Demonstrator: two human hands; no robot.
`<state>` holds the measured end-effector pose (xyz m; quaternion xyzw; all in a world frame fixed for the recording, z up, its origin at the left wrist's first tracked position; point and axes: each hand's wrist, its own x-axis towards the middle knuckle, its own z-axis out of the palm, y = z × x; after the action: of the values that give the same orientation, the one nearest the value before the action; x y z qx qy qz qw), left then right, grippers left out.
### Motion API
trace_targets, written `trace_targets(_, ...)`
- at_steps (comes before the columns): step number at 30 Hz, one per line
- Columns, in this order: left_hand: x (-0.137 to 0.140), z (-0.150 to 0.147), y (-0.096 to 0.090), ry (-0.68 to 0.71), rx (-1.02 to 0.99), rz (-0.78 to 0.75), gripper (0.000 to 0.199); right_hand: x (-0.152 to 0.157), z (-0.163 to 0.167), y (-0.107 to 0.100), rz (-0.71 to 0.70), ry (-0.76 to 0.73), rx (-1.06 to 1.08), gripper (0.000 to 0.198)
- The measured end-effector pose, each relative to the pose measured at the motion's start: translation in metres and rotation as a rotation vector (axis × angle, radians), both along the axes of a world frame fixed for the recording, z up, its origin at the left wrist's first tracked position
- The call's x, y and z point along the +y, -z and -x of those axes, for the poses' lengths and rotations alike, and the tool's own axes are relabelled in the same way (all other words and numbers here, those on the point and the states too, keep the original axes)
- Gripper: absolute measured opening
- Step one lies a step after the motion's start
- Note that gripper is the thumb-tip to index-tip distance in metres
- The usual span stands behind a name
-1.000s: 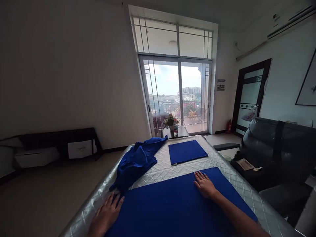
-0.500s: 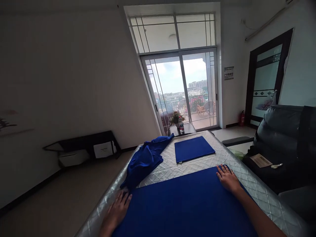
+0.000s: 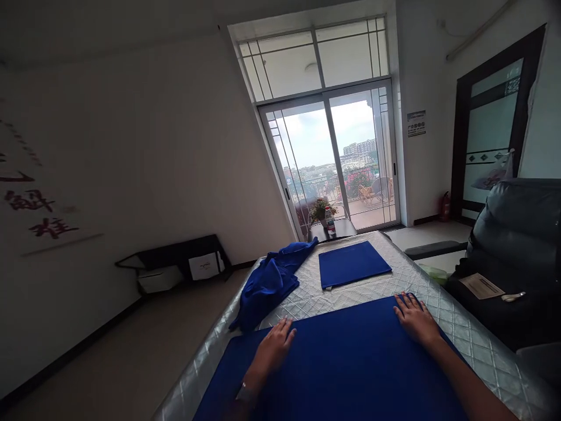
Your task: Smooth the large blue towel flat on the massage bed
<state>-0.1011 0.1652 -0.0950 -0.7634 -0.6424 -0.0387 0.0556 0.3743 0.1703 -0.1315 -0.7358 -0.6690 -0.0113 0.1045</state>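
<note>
A large blue cloth (image 3: 346,362) lies spread flat across the near end of a quilted silver mattress (image 3: 473,345), reaching almost from its left edge to its right edge. The left hand (image 3: 274,348) rests palm down on the cloth near its far left corner, fingers open and loose, gripping nothing. The right hand (image 3: 414,318) lies flat on the cloth's far right corner, fingers spread, also holding nothing. Beyond the cloth, toward the mattress's far end, a smaller folded blue cloth (image 3: 353,264) lies neat and square. A crumpled blue cloth (image 3: 272,280) is heaped along the far left edge, well apart from the hands. Past the mattress's far end stands a small dark table (image 3: 339,228) with a potted plant (image 3: 321,209) and a bottle (image 3: 330,222), before a glass balcony door (image 3: 337,158). A black leather chair (image 3: 517,245) sits off the right edge.
</note>
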Motion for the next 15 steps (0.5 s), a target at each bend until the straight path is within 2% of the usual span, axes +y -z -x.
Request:
trace_targets(2, 0.004, -0.046, 0.008, 0.195, -0.085, 0.020, 0.061, 0.000, 0.000, 0.001, 0.000, 0.005, -0.015, 0.062)
trace_targets(4, 0.006, -0.080, 0.014, 0.304, -0.144, 0.034, 0.064, 0.001, -0.001, 0.002, 0.003, 0.011, -0.033, 0.062)
trace_targets(7, 0.008, -0.095, 0.018, 0.317, -0.160, 0.083, 0.066, 0.002, -0.002, 0.006, -0.005, 0.018, -0.044, 0.063)
trace_targets(10, 0.010, -0.070, 0.022, 0.252, -0.129, 0.101, 0.066, 0.003, -0.002, 0.009, -0.020, 0.017, -0.028, 0.064)
trace_targets(15, 0.003, 0.019, 0.023, 0.093, -0.095, 0.092, 0.061, 0.006, -0.004, 0.013, -0.014, 0.016, -0.018, 0.065)
